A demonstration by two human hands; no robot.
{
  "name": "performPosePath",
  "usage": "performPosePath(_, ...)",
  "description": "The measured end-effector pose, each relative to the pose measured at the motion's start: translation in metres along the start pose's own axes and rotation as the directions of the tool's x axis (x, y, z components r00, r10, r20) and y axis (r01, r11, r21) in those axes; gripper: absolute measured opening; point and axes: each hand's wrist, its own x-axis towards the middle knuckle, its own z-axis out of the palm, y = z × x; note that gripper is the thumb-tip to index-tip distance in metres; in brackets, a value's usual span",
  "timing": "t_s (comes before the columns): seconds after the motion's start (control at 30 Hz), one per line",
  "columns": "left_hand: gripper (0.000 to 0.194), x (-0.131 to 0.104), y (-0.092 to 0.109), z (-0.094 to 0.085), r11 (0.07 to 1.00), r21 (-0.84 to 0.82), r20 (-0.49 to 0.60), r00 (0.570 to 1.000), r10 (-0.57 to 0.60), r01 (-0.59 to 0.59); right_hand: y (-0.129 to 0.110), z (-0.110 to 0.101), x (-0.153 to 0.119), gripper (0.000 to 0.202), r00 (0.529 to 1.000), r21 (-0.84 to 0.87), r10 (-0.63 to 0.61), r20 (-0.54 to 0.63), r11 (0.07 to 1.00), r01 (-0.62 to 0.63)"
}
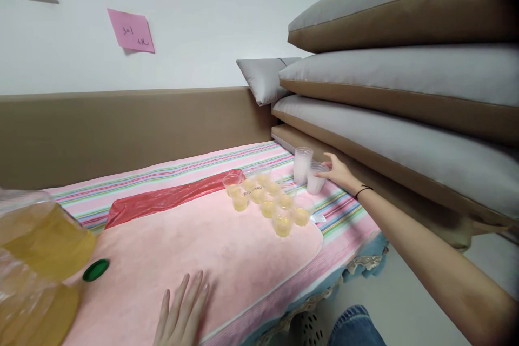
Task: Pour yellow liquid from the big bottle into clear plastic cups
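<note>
My left hand [182,311] lies flat on the pink mat [219,254], fingers stretched and slightly apart. At the far right of the bed, my right hand [339,172] grips the rim of a stack of clear plastic cups [314,183], thumb on the near side; the other fingers are partly hidden. A taller cup stack [302,165] stands just left of it. Several separate plastic cups [283,221], each with some yellow liquid, stand close together on the mat's right part. A large clear bottle [48,238] of yellow liquid is cut off at the left edge, beside a green cap [96,270].
A red plastic bag [162,200] lies along the mat's back edge on a striped sheet [198,165]. Stacked grey-brown cushions [397,81] rise close behind my right hand. The bed's ruffled edge [365,259] drops toward the floor, where a denim-covered knee [354,327] shows.
</note>
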Motion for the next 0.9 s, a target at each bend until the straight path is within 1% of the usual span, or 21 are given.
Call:
performPosePath(0.07,0.096,0.004,-0.001,-0.007,0.999,-0.029,0.011,1.0,-0.013,0.013,0.0,-0.001,0.0,0.097,1.0,-0.006,-0.011,-0.002,1.0,0.011)
performPosePath(0.17,0.094,0.005,-0.001,-0.012,0.993,-0.085,0.037,0.996,-0.082,0.085,0.0,-0.003,-0.001,0.095,1.0,-0.021,-0.022,-0.011,1.0,0.022)
performPosePath(0.3,0.088,0.0,0.0,-0.007,0.976,-0.144,0.099,0.984,-0.149,0.162,0.0,-0.006,-0.002,0.095,0.999,-0.039,-0.031,-0.011,0.999,0.03)
performPosePath(0.4,0.086,-0.002,0.0,-0.004,0.973,-0.153,0.123,0.98,-0.155,0.173,-0.001,-0.009,-0.002,0.096,0.999,-0.044,-0.037,-0.01,0.998,0.037)
performPosePath(0.53,0.086,0.004,0.0,-0.011,0.968,-0.176,0.11,0.981,-0.163,0.18,-0.011,-0.02,-0.001,0.095,0.997,-0.048,-0.065,-0.037,0.997,0.064)
performPosePath(0.63,0.087,0.009,0.001,-0.016,0.951,-0.22,0.1,0.975,-0.199,0.216,-0.03,-0.037,-0.002,0.096,0.992,-0.04,-0.107,-0.063,0.994,0.104)
performPosePath(0.73,0.085,0.01,0.002,-0.019,0.914,-0.287,0.085,0.958,-0.274,0.287,-0.059,-0.058,-0.011,0.097,0.983,-0.023,-0.161,-0.086,0.987,0.159)
performPosePath(0.8,0.082,0.01,0.002,-0.022,0.886,-0.338,0.081,0.947,-0.31,0.319,-0.083,-0.069,-0.027,0.097,0.972,0.021,-0.216,-0.09,0.976,0.219)
performPosePath(0.83,0.079,0.01,0.002,-0.023,0.866,-0.366,0.088,0.94,-0.33,0.339,-0.095,-0.071,-0.038,0.097,0.961,0.089,-0.26,-0.095,0.959,0.268)
performPosePath(0.9,0.073,0.011,0.003,-0.027,0.809,-0.433,0.105,0.914,-0.393,0.398,-0.119,-0.067,-0.066,0.093,0.939,0.188,-0.338,-0.057,0.921,0.343)
